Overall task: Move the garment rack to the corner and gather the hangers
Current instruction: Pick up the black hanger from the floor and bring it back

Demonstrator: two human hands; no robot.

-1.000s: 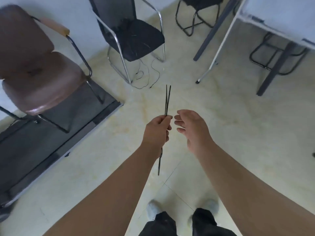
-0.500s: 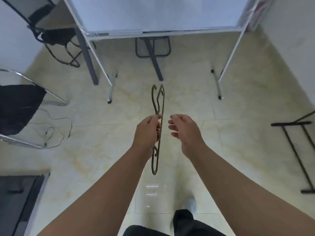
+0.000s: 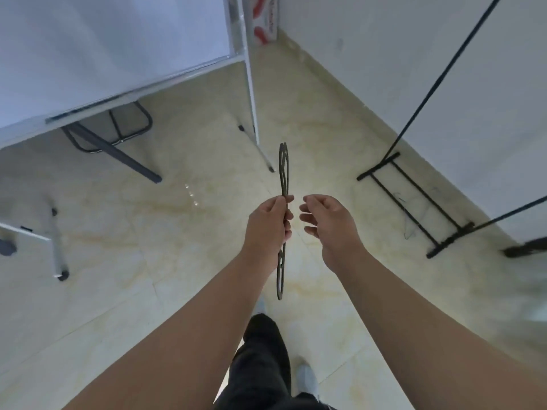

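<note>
My left hand (image 3: 268,229) grips dark hangers (image 3: 283,170) held edge-on, so they look like one thin strip running from above my fingers down past my wrist. Beside it, my right hand (image 3: 328,224) hovers with fingers curled and apart, holding nothing and just clear of the hangers. The black garment rack (image 3: 414,199) stands at the right against the white wall, its base frame on the floor and a thin pole rising to the top right. A thin wire hanger (image 3: 410,216) lies on the floor inside the rack's base.
A white table (image 3: 142,81) on thin legs fills the upper left, with a dark chair frame (image 3: 130,128) under it. A red and white box (image 3: 265,19) leans in the far corner. Another table leg (image 3: 57,247) stands at the left. Tiled floor lies ahead.
The view has swung right: the chairs dropped out and the wall and garment rack came closer on the right. My left hand keeps the hangers; my right hand stays beside it.
</note>
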